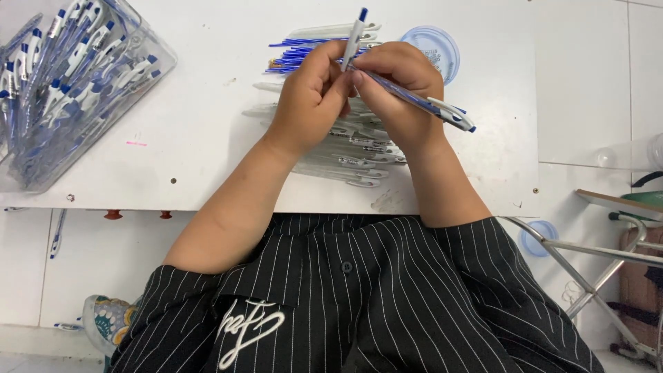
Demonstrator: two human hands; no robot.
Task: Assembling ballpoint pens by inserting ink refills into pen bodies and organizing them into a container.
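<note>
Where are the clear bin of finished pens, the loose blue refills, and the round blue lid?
clear bin of pens (155, 65), head view, on its right wall.
blue refills (290, 59), head view, on the bundle's middle.
round blue lid (442, 48), head view, on its right part.

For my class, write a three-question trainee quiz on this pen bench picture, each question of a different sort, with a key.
1. True or false: the left hand and the right hand are touching above the table.
2. Multiple choice: the clear bin of blue and white pens stands at the A) far left, B) far right, C) middle.
3. Fill in: the round blue lid lies beyond the ____ hand.

Key: 1 true; 2 A; 3 right. The right hand holds a pen part slanting to the right; the left holds a pen part pointing away.
</note>
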